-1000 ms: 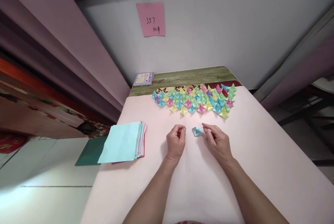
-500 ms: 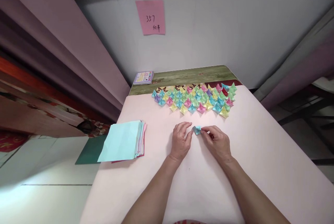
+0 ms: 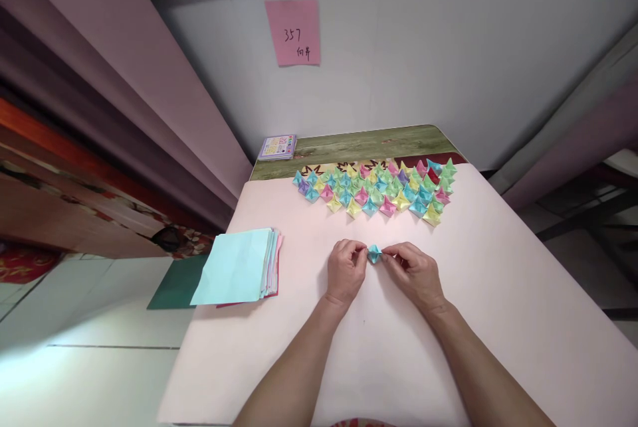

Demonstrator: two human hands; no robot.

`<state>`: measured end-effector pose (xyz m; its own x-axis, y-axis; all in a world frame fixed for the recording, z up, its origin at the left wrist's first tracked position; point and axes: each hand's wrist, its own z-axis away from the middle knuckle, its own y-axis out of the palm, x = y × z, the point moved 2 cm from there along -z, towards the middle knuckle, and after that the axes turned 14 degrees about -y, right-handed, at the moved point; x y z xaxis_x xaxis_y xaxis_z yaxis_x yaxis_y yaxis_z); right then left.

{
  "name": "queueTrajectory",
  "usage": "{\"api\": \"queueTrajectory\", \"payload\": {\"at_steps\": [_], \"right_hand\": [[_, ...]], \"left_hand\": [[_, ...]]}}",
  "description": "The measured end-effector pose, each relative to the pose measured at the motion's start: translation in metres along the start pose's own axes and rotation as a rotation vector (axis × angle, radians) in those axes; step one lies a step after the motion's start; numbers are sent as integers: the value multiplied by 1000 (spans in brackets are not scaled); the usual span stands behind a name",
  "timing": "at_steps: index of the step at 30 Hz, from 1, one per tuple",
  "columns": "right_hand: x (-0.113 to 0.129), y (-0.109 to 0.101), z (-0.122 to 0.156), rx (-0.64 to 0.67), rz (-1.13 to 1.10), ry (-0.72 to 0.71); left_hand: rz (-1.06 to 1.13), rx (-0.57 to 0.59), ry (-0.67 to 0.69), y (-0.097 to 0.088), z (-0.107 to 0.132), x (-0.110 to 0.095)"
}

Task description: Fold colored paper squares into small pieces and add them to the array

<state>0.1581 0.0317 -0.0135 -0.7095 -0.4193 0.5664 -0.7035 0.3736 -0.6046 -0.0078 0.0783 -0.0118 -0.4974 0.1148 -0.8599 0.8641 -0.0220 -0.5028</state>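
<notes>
1. Left hand (image 3: 346,272) and right hand (image 3: 413,273) pinch opposite corners of a small blue paper boat (image 3: 374,254)
2. The boat is between them, over the pink tabletop (image 3: 399,374)
3. Colourful folded papers (image 3: 371,191) sit beyond

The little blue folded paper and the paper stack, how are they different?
Shape: the little blue folded paper is folded into points, while the paper stack is made of flat sheets. Size: the little blue folded paper is much smaller than the paper stack. State: the left hand and the right hand pinch the little blue folded paper, but neither touches the paper stack. Both show blue paper.
</notes>
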Motion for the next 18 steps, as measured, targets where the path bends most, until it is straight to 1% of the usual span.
{"api": "queueTrajectory", "payload": {"at_steps": [5,12,15,18], "right_hand": [[-2,-3,0,-5,31,73],[-6,-3,0,-4,79,156],[-4,-1,0,-2,86,130],[0,0,0,1,99,48]], "left_hand": [[5,-36,-5,-1,-1,2],[27,-40,-28,-2,-2,1],[39,-21,-2,-2,-2,0],[30,4,63,-2,-1,-3]]}}
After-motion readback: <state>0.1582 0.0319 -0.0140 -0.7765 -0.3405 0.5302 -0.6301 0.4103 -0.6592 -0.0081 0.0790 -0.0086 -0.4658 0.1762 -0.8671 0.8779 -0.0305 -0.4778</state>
